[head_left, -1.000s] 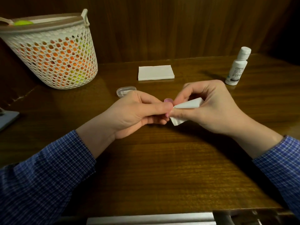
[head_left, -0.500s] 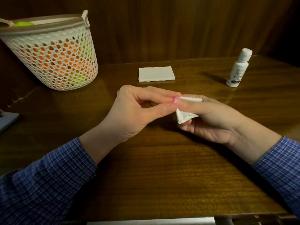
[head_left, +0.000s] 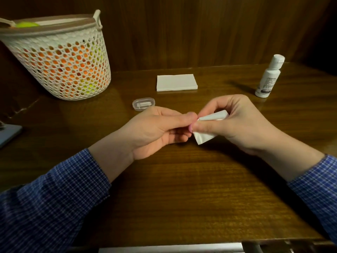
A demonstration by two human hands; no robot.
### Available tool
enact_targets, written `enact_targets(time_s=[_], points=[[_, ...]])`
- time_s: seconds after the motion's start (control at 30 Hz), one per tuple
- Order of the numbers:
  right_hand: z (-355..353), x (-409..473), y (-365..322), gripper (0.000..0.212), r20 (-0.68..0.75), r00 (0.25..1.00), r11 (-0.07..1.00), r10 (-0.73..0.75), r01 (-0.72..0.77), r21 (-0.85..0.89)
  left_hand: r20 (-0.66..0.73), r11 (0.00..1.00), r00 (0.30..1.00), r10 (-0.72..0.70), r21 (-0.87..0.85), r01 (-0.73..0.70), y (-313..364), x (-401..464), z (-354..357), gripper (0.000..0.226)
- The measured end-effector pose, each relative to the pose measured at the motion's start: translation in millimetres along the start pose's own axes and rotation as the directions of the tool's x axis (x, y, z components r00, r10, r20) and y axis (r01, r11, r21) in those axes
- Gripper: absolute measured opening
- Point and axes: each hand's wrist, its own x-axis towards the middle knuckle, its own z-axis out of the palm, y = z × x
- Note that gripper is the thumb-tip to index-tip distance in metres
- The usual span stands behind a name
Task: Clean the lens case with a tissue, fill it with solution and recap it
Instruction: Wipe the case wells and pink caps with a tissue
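Two hands meet at mid-frame, fingertips touching, above the wooden table (head_left: 182,189). Left hand (head_left: 156,132) pinches a small pink piece (head_left: 191,128) between thumb and fingers; only slivers of pink show at the fingertips, so cannot tell whether it is a cap or the case body. Right hand (head_left: 242,125) grips a folded white tissue (head_left: 207,129), thumb and forefinger curled round it, pressing the tissue against the pink piece. Tissue corner sticks out below the right fingers, another edge pokes up near the knuckles.

Just above-left of the left hand, a clear oval lens case (head_left: 143,104) lies flat on the table, apart from both hands, something white inside; lid state unclear. Further up, centre of frame, a stack of folded white tissues (head_left: 176,82) sits flat near the back wall panel. Upper right: white solution bottle (head_left: 269,77), upright, cap on, dark print on label, well apart from the hands.

Upper left: white perforated basket (head_left: 62,59) with brown rim and loop handle, orange and yellow-green contents visible through the holes, a yellow-green item at the top. Far left edge: corner of a grey flat object (head_left: 9,133), mostly cut off. Both forearms in blue checked sleeves (head_left: 54,203) enter from the bottom corners. Pale strip (head_left: 169,250) along the bottom edge, below the table's front.
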Motion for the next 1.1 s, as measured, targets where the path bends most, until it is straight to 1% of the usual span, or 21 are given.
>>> enact_targets(time_s=[0.1,0.2,0.3,0.37,0.43,0.53,0.63,0.67,0.73,0.8,0.87,0.93,1.0,1.07,1.1], points=[[1.6,0.0,1.1,0.027,0.014,0.995,0.987,0.098,-0.099,0.128,-0.002,0.997,0.998,0.069,-0.045,-0.069,0.4,-0.9,0.3,0.022],[2.4,0.6,2.0,0.025,0.050,0.975,0.928,0.219,-0.224,0.298,-0.030,0.988,0.989,0.147,-0.039,-0.148,1.2,-2.5,2.6,0.032],[2.2,1.5,3.3,0.021,0.064,0.960,0.877,0.271,-0.274,0.394,-0.047,0.975,0.974,0.221,-0.022,-0.222,1.5,-3.6,5.8,0.024],[2.4,1.3,2.8,0.021,0.049,0.963,0.885,0.263,-0.262,0.386,-0.067,0.968,0.966,0.251,0.015,-0.250,1.6,-3.8,6.9,0.022],[2.7,0.8,1.0,0.023,0.007,0.975,0.927,0.221,-0.212,0.311,-0.099,0.967,0.962,0.254,0.011,-0.254,1.2,-2.4,6.7,0.022],[-1.1,1.6,-3.5,0.020,-0.059,0.984,0.957,0.166,-0.146,0.250,-0.111,0.973,0.980,0.164,-0.143,-0.179,-0.1,1.4,4.6,0.021],[-7.4,3.4,-5.1,0.014,-0.086,0.986,0.965,0.145,-0.122,0.233,-0.113,0.945,0.992,0.060,-0.313,-0.093,-0.8,3.5,2.5,0.021],[-8.3,3.9,-4.6,0.013,-0.098,0.985,0.970,0.140,-0.116,0.214,-0.111,0.935,0.993,0.044,-0.346,-0.080,-1.2,3.7,1.6,0.022],[-7.2,4.6,-2.3,0.017,-0.128,0.984,0.983,0.124,-0.104,0.153,-0.089,0.933,0.995,0.041,-0.352,-0.070,-2.2,3.9,0.4,0.019],[-4.2,4.6,0.3,0.021,-0.145,0.984,0.992,0.103,-0.092,0.084,-0.068,0.952,0.996,0.062,-0.295,-0.080,-3.2,4.5,1.1,0.016],[-1.3,4.2,2.7,0.018,-0.168,0.983,0.997,0.080,-0.082,-0.004,-0.091,0.969,0.992,0.083,-0.225,-0.102,-4.2,5.1,2.0,0.020],[-0.1,3.9,5.5,0.013,-0.216,0.976,0.984,0.027,-0.063,-0.164,-0.153,0.984,0.982,0.116,-0.116,-0.134,-6.0,4.7,3.1,0.028],[1.5,2.9,7.6,0.011,-0.221,0.975,0.938,-0.036,-0.043,-0.343,-0.225,0.988,0.962,0.155,0.050,-0.148,-8.7,3.4,5.5,0.031],[5.4,1.0,8.8,0.012,-0.216,0.974,0.881,-0.067,-0.043,-0.471,-0.275,0.968,0.940,0.201,0.201,-0.148,-10.8,2.0,8.8,0.021],[7.3,0.1,8.9,0.010,-0.224,0.971,0.860,-0.079,-0.048,-0.509,-0.286,0.956,0.931,0.226,0.247,-0.156,-11.2,1.5,10.5,0.015]])
